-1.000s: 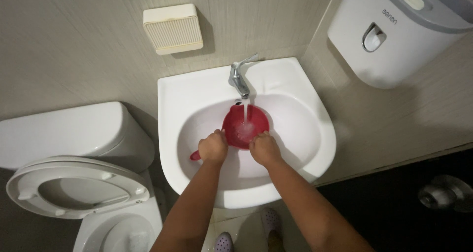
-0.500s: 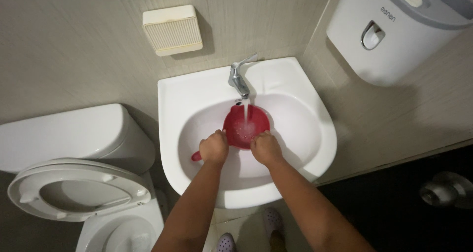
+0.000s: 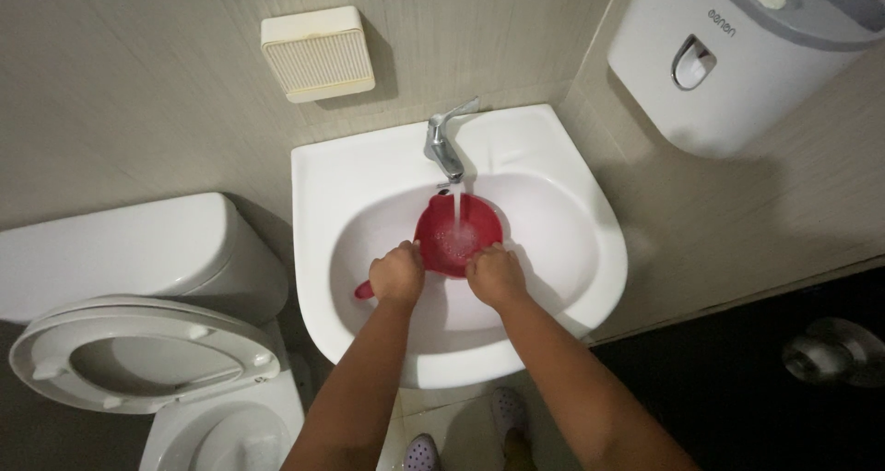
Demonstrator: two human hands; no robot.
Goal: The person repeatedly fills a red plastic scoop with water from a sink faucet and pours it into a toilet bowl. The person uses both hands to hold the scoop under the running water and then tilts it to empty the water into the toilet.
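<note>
Under the chrome tap (image 3: 444,147) at the back edge of the white washbasin (image 3: 590,291), you have a red plastic dipper (image 3: 458,236) held in the bowl, and the stream falls straight into its cup. Your left hand (image 3: 397,275) is clenched round the handle where it meets the cup, the handle's end poking out toward the basin's left side; your right hand (image 3: 495,276) grasps the near rim. Water froths inside, so by my reading the rinse or fill is underway, with the tap not yet shut off. On the wall above the basin's left corner sits a square cream vent box (image 3: 317,53). At the upper right hangs a white dispenser (image 3: 737,56) with a grey lid, lettering and a small window.
</note>
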